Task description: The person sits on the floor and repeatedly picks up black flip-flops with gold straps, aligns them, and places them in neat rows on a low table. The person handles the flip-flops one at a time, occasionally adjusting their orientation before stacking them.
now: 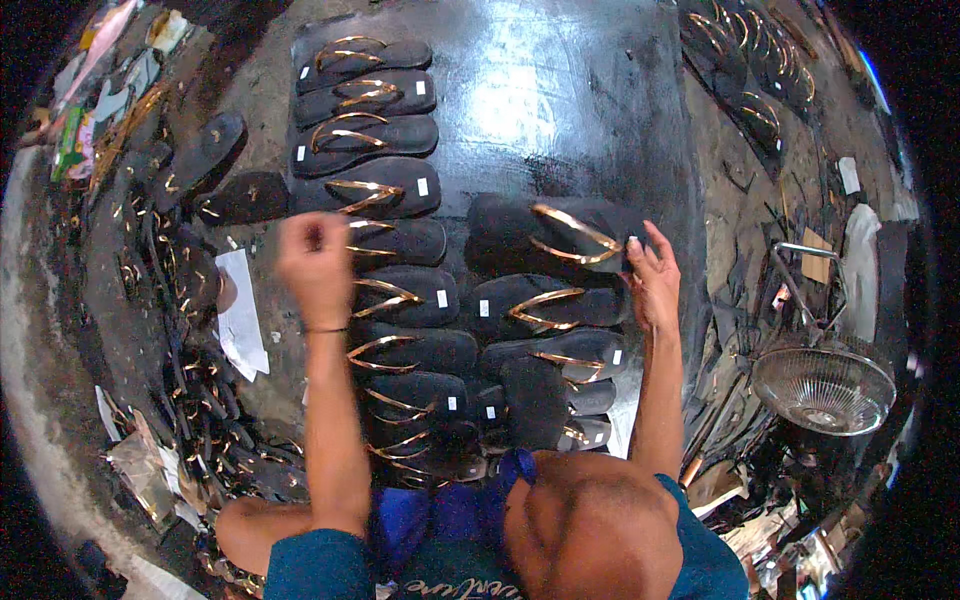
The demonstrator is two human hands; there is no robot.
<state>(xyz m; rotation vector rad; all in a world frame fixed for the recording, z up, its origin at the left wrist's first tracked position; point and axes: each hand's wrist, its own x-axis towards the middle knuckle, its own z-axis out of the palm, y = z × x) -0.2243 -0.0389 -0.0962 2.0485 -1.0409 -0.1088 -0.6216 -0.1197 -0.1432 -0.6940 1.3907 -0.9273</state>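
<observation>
Black flip-flops with shiny gold straps lie in two columns on a dark sheet. My left hand (315, 265) is closed and slightly blurred beside the left column, next to a flip-flop (415, 242) whose near end it hides. What its curled fingers hold, if anything, is hidden. At the top of the right column, my right hand (655, 280) has its fingers apart. Its thumb is at the end of a flip-flop (500, 225) without a visible label. A small white spot shows at the thumb tip. Small white labels (484, 308) mark many other flip-flops.
The glossy black sheet (590, 110) extends beyond the rows. A wire-caged fan (825, 385) stands at right. More flip-flops (765, 55) lie at far right. Black sole pieces (245, 197) and a white paper sheet (240, 315) lie at left, among scraps on the floor.
</observation>
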